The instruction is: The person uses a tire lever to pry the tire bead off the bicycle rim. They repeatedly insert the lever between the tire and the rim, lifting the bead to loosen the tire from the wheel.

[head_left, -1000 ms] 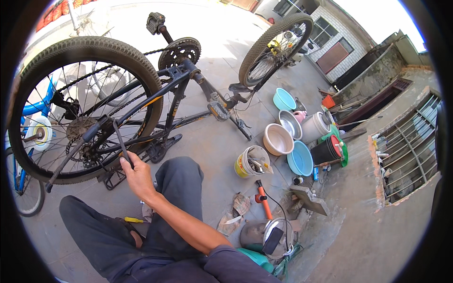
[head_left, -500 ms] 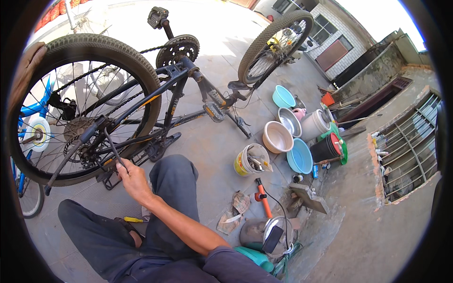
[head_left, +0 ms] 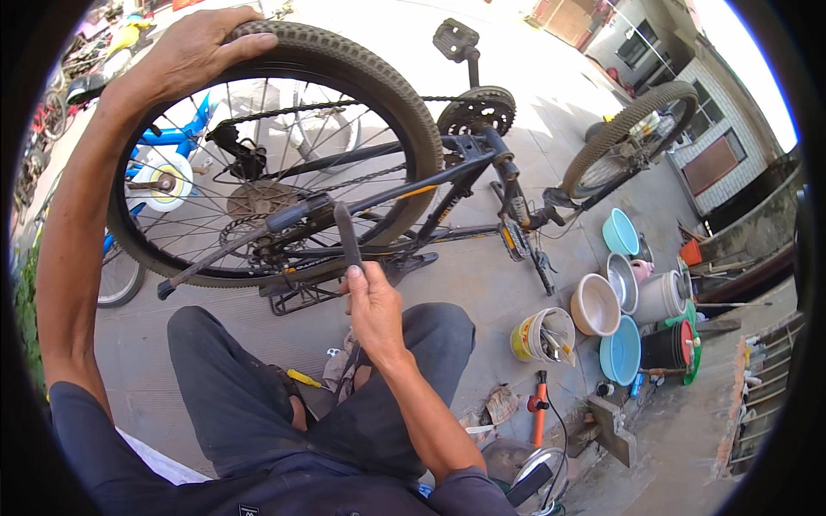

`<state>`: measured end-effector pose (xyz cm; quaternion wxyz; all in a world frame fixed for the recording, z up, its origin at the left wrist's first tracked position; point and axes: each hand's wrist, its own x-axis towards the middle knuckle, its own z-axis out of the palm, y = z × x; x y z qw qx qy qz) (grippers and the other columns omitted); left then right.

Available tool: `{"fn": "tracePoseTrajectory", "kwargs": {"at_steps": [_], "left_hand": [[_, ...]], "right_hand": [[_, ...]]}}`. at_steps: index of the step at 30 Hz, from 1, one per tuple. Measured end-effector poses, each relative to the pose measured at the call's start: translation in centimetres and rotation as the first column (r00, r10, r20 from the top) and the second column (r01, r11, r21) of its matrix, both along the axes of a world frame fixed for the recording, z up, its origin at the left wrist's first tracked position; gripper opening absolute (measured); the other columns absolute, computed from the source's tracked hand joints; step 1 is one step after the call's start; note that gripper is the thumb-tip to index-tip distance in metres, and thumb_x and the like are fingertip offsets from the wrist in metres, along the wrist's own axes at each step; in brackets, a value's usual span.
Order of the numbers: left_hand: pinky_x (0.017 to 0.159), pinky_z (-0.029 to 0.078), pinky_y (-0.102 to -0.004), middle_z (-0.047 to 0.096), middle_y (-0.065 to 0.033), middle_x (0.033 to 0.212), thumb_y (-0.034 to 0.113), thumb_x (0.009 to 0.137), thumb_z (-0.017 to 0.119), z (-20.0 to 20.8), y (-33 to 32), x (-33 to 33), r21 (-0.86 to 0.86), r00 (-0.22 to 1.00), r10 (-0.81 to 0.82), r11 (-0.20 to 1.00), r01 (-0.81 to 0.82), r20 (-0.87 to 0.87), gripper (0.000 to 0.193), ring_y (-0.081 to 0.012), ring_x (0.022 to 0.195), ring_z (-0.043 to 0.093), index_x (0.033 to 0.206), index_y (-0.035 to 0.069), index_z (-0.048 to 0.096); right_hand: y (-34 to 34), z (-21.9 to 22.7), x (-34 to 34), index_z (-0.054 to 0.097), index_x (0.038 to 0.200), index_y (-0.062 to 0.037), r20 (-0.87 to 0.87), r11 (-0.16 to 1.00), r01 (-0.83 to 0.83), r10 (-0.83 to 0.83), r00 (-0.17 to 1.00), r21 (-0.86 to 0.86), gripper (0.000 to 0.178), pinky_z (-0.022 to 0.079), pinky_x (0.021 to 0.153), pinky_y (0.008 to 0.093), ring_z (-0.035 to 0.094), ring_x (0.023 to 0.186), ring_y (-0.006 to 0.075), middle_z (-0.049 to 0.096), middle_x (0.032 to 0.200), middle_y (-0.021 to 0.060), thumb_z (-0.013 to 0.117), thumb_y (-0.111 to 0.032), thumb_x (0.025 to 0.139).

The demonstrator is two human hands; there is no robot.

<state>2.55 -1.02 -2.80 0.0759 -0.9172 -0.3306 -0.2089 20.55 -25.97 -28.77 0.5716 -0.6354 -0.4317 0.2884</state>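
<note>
A black mountain bike stands upside down before me, its rear wheel nearest. My left hand grips the top of the knobby rear tyre, thumb on the near side and fingers over the tread. In my right hand is a flat dark metal bar, pointing up; its tip is near the kickstand and frame, and I cannot tell if they touch. The kickstand slants left across the spokes. Below the wheel lies the rear rack.
To the right stand a bucket of tools, several basins and an orange hand pump. A yellow-handled tool lies between my legs. Behind the wheel is a blue bike. A wall with a barred window borders the right.
The view has swung left, so the bike sits farther right. My left hand now shows fully on the tyre. The bar in my right hand has turned more upright and moved away from the hub.
</note>
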Motion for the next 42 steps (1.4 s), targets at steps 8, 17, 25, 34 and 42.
{"fn": "tracePoseTrajectory", "kwargs": {"at_steps": [8,17,25,34,42], "left_hand": [[0.066,0.052,-0.0446,0.062,-0.0180,0.063,0.072,0.092,0.049,0.2,0.9,-0.7,0.158,0.997,0.079,0.984,-0.076,-0.012,0.072,-0.0333,0.067,0.067,0.089,0.003,0.068],[0.069,0.055,-0.0450,0.068,-0.0205,0.070,0.079,0.087,0.049,1.1,1.6,-0.1,0.011,0.998,0.070,0.997,-0.070,-0.006,0.084,-0.0338,0.069,0.070,0.075,0.000,0.075],[0.067,0.051,-0.0459,0.064,-0.0196,0.065,0.078,0.089,0.048,2.3,2.3,-0.4,-0.163,1.000,0.002,0.987,-0.006,-0.024,0.085,-0.0332,0.066,0.066,0.076,-0.002,0.073],[0.064,0.050,-0.0457,0.063,-0.0190,0.063,0.076,0.090,0.048,2.2,2.8,-0.3,-0.215,1.000,-0.025,0.976,0.026,0.008,0.085,-0.0314,0.063,0.065,0.074,-0.003,0.073],[0.064,0.049,-0.0448,0.061,-0.0185,0.062,0.075,0.090,0.049,2.0,3.1,-0.7,-0.221,0.998,-0.055,0.974,0.059,0.024,0.084,-0.0309,0.061,0.062,0.074,-0.003,0.072]], "right_hand": [[3.4,8.8,1.5,0.064,0.099,-0.0019,0.272,0.990,-0.059,0.022,0.962,0.128,0.029,0.034,0.051,0.0220,0.042,0.058,0.0033,0.054,0.064,-0.0021,0.053,-0.027,0.107],[7.8,17.3,5.8,0.063,0.098,-0.0021,0.786,0.971,-0.100,-0.112,0.607,0.215,0.017,0.045,0.055,0.0355,0.055,0.056,0.0230,0.060,0.066,0.0142,0.060,-0.018,0.102],[10.4,24.2,7.2,0.062,0.090,-0.0031,0.950,0.988,-0.137,-0.026,0.312,0.072,0.022,0.044,0.058,0.0414,0.057,0.059,0.0307,0.059,0.067,0.0158,0.062,-0.023,0.100],[12.3,28.6,6.4,0.062,0.083,-0.0038,0.987,0.983,-0.142,0.128,0.100,-0.113,0.025,0.044,0.058,0.0432,0.057,0.056,0.0322,0.056,0.061,0.0170,0.062,-0.024,0.099],[13.7,33.5,3.9,0.073,0.082,-0.0056,0.951,0.952,-0.015,0.304,-0.060,-0.305,0.024,0.041,0.060,0.0405,0.050,0.053,0.0210,0.057,0.057,0.0096,0.065,-0.022,0.097]]}}
